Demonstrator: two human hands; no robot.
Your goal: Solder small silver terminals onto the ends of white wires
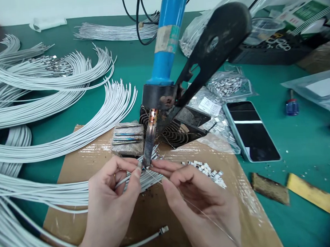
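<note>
A blue-handled soldering iron (161,61) is clamped in a black stand (213,45), its dark tip (147,153) pointing down between my hands. My left hand (111,202) pinches the end of a white cable (123,181) beside that tip. In my right hand (206,198) a thin solder wire (203,213) runs between thumb and fingers, its far end reaching the tip. The exact joint is too small to make out. White cables (149,182) lie behind my fingers, close to a pile of small white connectors (211,172).
Bundles of white cables (80,136) cover the left side. Cardboard (147,219) lies under my hands, with a cable fitted with a connector (163,230). Around the stand are a fan (176,128), a block with metal rods (127,139), a phone (253,130), sponges (312,193) and a screwdriver (291,105).
</note>
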